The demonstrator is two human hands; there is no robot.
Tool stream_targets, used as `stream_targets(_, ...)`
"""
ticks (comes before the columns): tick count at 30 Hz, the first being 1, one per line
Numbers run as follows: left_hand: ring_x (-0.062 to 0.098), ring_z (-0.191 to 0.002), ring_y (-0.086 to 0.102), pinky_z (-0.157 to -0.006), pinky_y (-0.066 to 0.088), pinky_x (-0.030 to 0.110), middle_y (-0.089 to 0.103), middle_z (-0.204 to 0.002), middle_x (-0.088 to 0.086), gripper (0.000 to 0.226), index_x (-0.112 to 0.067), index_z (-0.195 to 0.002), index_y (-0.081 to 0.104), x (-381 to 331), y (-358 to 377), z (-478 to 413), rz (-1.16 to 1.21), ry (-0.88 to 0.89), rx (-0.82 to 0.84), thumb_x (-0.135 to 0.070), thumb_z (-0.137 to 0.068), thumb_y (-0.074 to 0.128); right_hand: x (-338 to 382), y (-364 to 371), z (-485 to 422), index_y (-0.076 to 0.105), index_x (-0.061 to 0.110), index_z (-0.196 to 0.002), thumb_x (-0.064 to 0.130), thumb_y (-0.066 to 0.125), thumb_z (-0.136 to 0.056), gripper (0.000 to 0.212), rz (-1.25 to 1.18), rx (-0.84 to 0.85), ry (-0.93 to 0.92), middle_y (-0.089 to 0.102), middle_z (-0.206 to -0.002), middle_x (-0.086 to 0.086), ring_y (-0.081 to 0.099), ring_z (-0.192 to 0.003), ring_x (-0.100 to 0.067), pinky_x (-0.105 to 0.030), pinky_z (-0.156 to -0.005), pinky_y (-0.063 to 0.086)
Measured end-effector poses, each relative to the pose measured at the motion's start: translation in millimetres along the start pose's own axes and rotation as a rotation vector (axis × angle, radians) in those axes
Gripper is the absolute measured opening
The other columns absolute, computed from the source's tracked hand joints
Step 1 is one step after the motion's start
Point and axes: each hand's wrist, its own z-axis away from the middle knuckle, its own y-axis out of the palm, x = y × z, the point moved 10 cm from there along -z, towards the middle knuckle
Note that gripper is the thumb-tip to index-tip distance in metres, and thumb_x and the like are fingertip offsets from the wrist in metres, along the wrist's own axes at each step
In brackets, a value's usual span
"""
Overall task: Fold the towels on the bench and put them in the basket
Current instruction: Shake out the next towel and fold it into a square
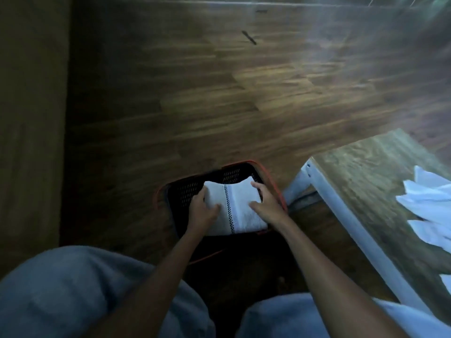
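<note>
- Upper left and across the top of the frame: a dark brown wood-plank floor (pixel 195 98), blurred by camera motion.
- Lower left: the person's knees in grey-blue trousers (pixel 73 289), seen from above.
- Left of centre: the left hand (pixel 203 211) grips the near-left edge of the towel, thumb on top and fingers curled under.
- Centre: a black perforated plastic basket (pixel 188 192) with a red rim stands on the floor, just beside the bench leg.
- Inside it: a folded white terry towel (pixel 240 211) with a dark checked stripe down its middle lies flat, filling most of the opening.
- Right of centre: the right hand (pixel 266 206) holds the towel's right side, thumb on top, fingers wrapped round the far edge.
- Right: a wooden surface (pixel 361 181) on a pale metal frame.
- Far right edge: loose white towels (pixel 429 206) lie crumpled on that surface, not yet folded.
- The step in hand looks like seating the towel. To do it well, lower both sides level, let the folds settle against the base, then slide the fingers out sideways so no layer lifts or opens.
</note>
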Motion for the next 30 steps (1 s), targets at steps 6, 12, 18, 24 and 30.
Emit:
stream_targets(6,0.027,-0.128,0.041,-0.105,0.035,0.032,0.039,-0.139,0.016,0.073,-0.008,-0.147,0.027,83.0,63.1,-71.2,-0.008,-0.111,-0.004,-0.012,-0.085,0.065,-74.8,26.3,-106.4,0.031,0.018,-0.145,-0.007,0.039,-0.088,0.063,0.063,0.068,0.053,0.028,-0.152,-0.002,0.037,-0.114,-0.004,-0.030,-0.092,0.040)
stream_targets(12,0.030,-0.124,0.043,-0.106,0.037,0.041,0.040,-0.134,0.019,0.072,-0.010,-0.147,0.026,143.9,100.2,-112.7,-0.007,-0.128,-0.113,-0.012,-0.085,0.064,-128.7,52.5,-179.4,0.037,0.017,-0.137,-0.013,0.036,-0.082,0.063,0.060,0.095,0.055,0.034,-0.146,-0.011,0.054,-0.104,-0.026,-0.036,-0.079,0.046)
stream_targets(18,0.030,-0.122,0.045,-0.104,0.039,0.037,0.039,-0.133,0.019,0.072,-0.011,-0.147,0.027,174.5,111.3,-136.9,-0.022,-0.116,-0.109,-0.011,-0.085,0.064,-155.1,72.9,-204.4,0.034,0.022,-0.137,-0.008,0.037,-0.082,0.063,0.138,0.147,0.060,0.045,-0.128,-0.010,0.051,-0.075,-0.014,-0.018,-0.050,0.038)
stream_targets(24,0.027,-0.126,0.040,-0.100,0.035,0.025,0.036,-0.137,0.018,0.073,-0.011,-0.148,0.022,178.7,114.8,-135.9,-0.028,-0.094,-0.096,-0.012,-0.087,0.062,-152.5,75.2,-208.0,0.031,0.020,-0.140,-0.008,0.037,-0.083,0.064,0.231,0.133,0.045,0.032,-0.140,-0.011,0.041,-0.105,-0.017,-0.019,-0.067,0.038)
stream_targets(30,0.027,-0.127,0.036,-0.095,0.026,0.012,0.030,-0.139,0.019,0.074,-0.010,-0.148,0.023,176.6,118.9,-136.2,-0.099,-0.065,-0.020,-0.019,-0.086,0.063,-153.4,88.4,-199.3,0.020,0.014,-0.144,-0.003,0.050,-0.083,0.070,0.784,0.143,0.055,0.026,-0.139,-0.017,0.047,-0.109,-0.034,-0.039,-0.077,0.046)
